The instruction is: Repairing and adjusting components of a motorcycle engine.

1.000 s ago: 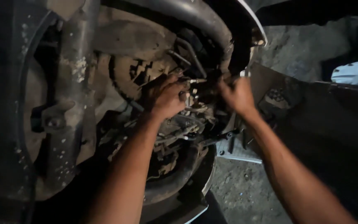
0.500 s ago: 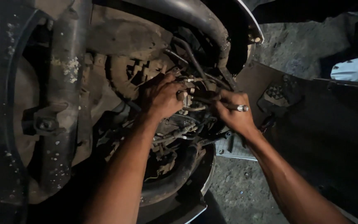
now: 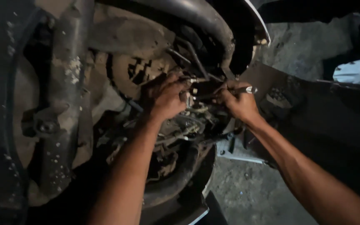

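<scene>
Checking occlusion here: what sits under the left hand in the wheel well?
The left hand rests on grimy metal engine parts and thin lines. Whatever its fingers grip is covered.

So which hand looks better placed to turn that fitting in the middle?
Probably the right hand: it grips a metal tool aimed at the fitting, while the left hand only rests bare fingers there.
</scene>
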